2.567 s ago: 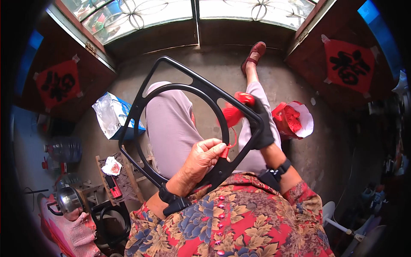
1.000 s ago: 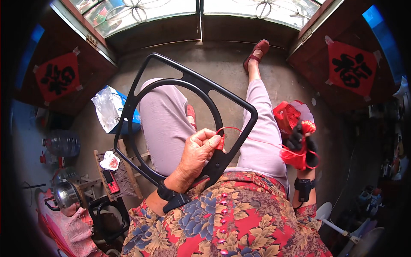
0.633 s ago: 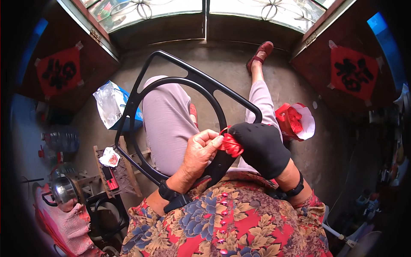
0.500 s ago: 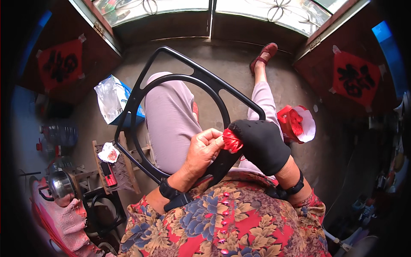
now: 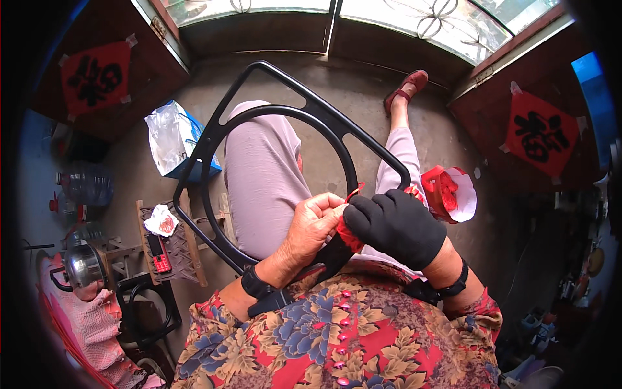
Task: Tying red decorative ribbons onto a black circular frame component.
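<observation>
the black frame lies aslant over the lap, straight outer bars meeting in rounded corners, with a circular ring inside; its surface looks smooth and faintly glossy, like moulded plastic or coated metal. at the near right part of the frame, the bare left hand has thumb and forefinger pinched on the ring, the other fingers curled in; what lies between the tips is hidden. close against it on the right, the right hand, in a matte black fabric glove, is closed around a bundle of red cord, shiny and loosely gathered, with a thin loop rising beside the ring.

for neat work, i'd judge, the left pinch should press the cord firmly to the ring while the right hand pulls it taut, each turn snug beside its neighbour without crossing. on so smooth a bar, slack turns could slide; a compact bundle would pass the opening more easily.

right of the frame stands a red bag; left of it, a crinkly white-and-blue bag and a woven-seated stool.
</observation>
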Demonstrator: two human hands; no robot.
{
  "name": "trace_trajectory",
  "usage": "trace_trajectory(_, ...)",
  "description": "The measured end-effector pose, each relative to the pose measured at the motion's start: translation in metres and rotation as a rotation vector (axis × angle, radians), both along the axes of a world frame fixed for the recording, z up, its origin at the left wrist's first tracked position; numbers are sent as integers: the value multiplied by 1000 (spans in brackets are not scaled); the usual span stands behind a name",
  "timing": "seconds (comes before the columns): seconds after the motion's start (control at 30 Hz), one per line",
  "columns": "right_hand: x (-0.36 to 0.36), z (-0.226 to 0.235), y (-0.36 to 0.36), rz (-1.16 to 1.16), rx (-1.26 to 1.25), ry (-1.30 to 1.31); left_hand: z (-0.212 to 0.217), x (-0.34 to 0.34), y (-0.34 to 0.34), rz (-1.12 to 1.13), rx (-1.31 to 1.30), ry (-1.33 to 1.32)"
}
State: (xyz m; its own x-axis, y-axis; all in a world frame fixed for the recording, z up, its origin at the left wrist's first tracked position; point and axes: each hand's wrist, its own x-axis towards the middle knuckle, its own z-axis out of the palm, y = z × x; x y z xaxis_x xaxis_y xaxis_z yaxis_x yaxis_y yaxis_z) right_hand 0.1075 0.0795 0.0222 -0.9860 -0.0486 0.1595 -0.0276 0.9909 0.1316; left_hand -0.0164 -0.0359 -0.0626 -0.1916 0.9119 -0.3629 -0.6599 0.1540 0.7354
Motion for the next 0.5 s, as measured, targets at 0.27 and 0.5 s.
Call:
trace_trajectory(0.27, -6, 8, 5, 4, -61, -136, -7, 2, -1, 5, 30, 34)
trace_trajectory(0.5, -2, 10, 22, -147, -724, 88, 2, 0, -1, 14, 30, -12)
